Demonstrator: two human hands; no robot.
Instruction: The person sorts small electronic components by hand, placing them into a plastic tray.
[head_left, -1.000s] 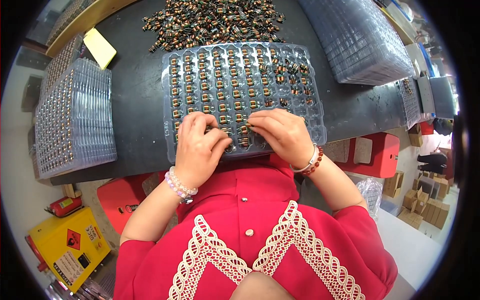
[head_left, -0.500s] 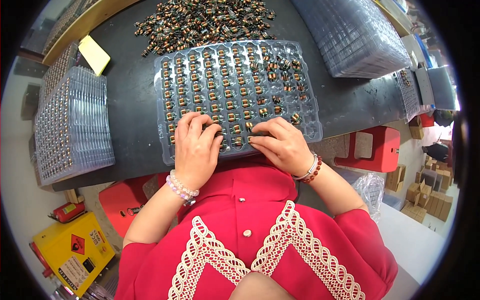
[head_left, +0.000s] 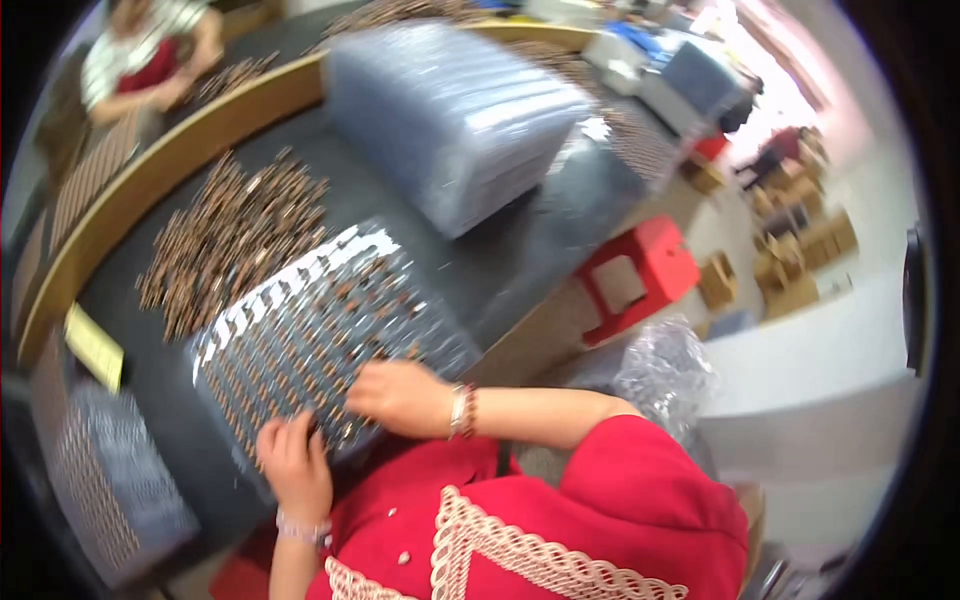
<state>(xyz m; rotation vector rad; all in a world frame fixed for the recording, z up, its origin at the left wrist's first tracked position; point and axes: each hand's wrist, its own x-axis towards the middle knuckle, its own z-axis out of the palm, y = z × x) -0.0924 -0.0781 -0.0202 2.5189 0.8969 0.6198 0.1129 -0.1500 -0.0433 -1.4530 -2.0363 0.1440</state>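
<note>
A clear plastic tray (head_left: 440, 335) of small pockets lies on the dark table, filled in rows with small copper-wound coils (head_left: 290, 350). At its near edge my left hand (head_left: 295, 468) rests with bent fingers over the pockets; a small dark piece shows beside its fingertips. My right hand (head_left: 400, 398) is just to the right, its fingers drawn together and pointing down onto the coils. What either hand pinches is hidden and smeared by motion. Beyond the tray spreads a loose heap of coils (head_left: 235, 240).
Stacked clear trays (head_left: 455, 120) stand at the far side, with another filled stack (head_left: 120, 470) at left near a yellow card (head_left: 95, 350). A wooden ledge (head_left: 170, 145) borders the table; a person (head_left: 150, 60) sits beyond it. A red stool (head_left: 640, 280) stands at right.
The view has swung to the right and upward, so the tray and hands appear lower and further left, blurred. Both hands stay at the tray's near edge.
</note>
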